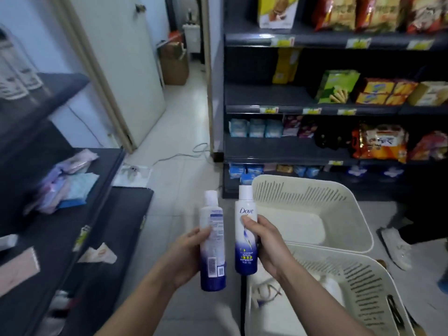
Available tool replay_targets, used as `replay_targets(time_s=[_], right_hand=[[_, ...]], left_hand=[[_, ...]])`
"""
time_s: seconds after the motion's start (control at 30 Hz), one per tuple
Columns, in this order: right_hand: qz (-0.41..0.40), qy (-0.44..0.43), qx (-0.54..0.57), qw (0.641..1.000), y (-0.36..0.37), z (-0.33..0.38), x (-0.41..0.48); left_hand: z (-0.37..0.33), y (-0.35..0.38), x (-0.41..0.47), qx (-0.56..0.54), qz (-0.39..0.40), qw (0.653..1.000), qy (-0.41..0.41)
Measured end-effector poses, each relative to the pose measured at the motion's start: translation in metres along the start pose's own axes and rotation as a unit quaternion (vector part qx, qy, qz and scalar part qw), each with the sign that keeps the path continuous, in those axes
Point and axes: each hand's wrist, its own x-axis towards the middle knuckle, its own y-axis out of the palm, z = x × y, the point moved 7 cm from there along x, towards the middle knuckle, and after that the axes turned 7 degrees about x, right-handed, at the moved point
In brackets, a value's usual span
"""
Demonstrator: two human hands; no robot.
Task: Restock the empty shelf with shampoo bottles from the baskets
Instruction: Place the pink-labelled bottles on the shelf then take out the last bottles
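Note:
My left hand (188, 257) grips a white and blue shampoo bottle (213, 241) upright, its back label and barcode facing me. Beside it my right hand (265, 243) holds a second white and blue Dove shampoo bottle (245, 229), front label toward me. Both bottles are held above the floor, left of two cream slotted baskets. The far basket (339, 202) looks empty. The near basket (368, 287) holds at least one more white bottle (332, 287), blurred. A dark shelf unit (104, 214) stands on my left.
The left shelves carry soft packets (65, 187) and paper scraps. A dark rack (291, 151) of snacks and packets faces me on the right. Another person's leg and white shoe (397, 248) stand right of the baskets. A cable and power strip (135, 169) lie on the tiled floor.

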Motion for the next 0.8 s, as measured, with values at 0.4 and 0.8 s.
replay_targets(time_s=[0.4, 0.8], right_hand=[[0.207, 0.023, -0.126, 0.97, 0.272, -0.063, 0.007], [0.347, -0.032, -0.202, 0.915, 0.497, -0.125, -0.018]], left_hand=[[-0.113, -0.194, -0.161, -0.065, -0.26, 0.95, 0.161], [-0.177, -0.342, -0.308, -0.047, -0.377, 0.896, 0.23]])
